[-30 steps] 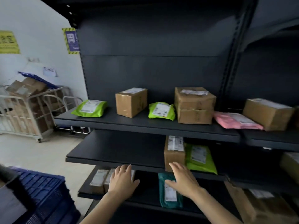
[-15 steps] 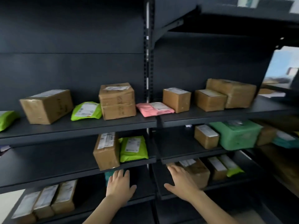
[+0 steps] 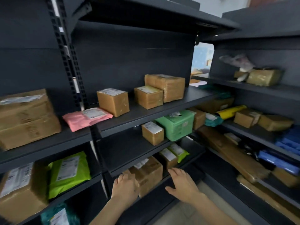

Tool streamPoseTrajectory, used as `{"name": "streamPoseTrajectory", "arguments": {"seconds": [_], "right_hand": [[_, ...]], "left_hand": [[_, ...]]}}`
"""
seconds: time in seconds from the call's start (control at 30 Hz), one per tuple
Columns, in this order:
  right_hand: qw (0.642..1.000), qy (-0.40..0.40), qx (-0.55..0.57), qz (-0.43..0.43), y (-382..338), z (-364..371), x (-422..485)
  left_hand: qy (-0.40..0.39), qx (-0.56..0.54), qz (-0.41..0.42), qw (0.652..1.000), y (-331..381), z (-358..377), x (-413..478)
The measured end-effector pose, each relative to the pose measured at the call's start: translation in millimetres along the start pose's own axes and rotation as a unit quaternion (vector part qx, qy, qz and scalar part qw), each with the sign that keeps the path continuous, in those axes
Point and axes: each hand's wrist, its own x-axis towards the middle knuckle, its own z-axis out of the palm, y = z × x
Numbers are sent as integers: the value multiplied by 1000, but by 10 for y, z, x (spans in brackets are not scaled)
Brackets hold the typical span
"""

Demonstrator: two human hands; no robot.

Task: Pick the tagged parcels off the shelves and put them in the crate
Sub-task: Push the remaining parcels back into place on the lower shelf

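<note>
Left hand (image 3: 125,185), fingers loosely spread, is overlapping the cardboard box's (image 3: 150,172) near left edge; right hand (image 3: 182,184), also spread, is hovering over open shelf (image 3: 196,151) just right of it.

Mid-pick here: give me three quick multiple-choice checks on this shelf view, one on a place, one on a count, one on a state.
1. Where does the pink mailer lie?
A) on the floor
B) on the upper shelf, left of the brown boxes
C) on top of a green parcel

2. How many brown boxes stand on that shelf to the right of the mailer?
A) one
B) three
C) five

3. What state are the hands in?
A) both gripping a box
B) right one pinching a mailer
C) both open, gripping nothing

Answers:
1 B: the mailer lies flat beside the nearest box.
2 B: three boxes stand in that bay.
3 C: the left hand and right hand show straight fingers.
</note>
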Motion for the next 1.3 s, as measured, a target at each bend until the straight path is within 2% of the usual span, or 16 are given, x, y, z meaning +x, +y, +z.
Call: {"name": "streamPoseTrajectory", "arguments": {"seconds": [0.13,0.23,0.53,0.73,0.97,1.3], "right_hand": [[999,-25,-17,20,292,-35,197],[999,-30,-26,35,462,-48,354],[998,-16,-18,62,928,-70,713],[999,-15,-20,31,1238,-105,1106],[998,-10,-34,-57,1845,-225,1556],[981,-88,-50,-165,2850,-269,1849]], "left_hand": [[-37,-7,50,998,210,31,400],[-35,-1,72,997,327,8,696],[-49,-2,99,994,665,12,1237],[-43,-24,60,997,864,17,1527],[-9,-50,-23,998,1379,40,1828],[-26,-102,-161,981,2361,336,1978]]}}
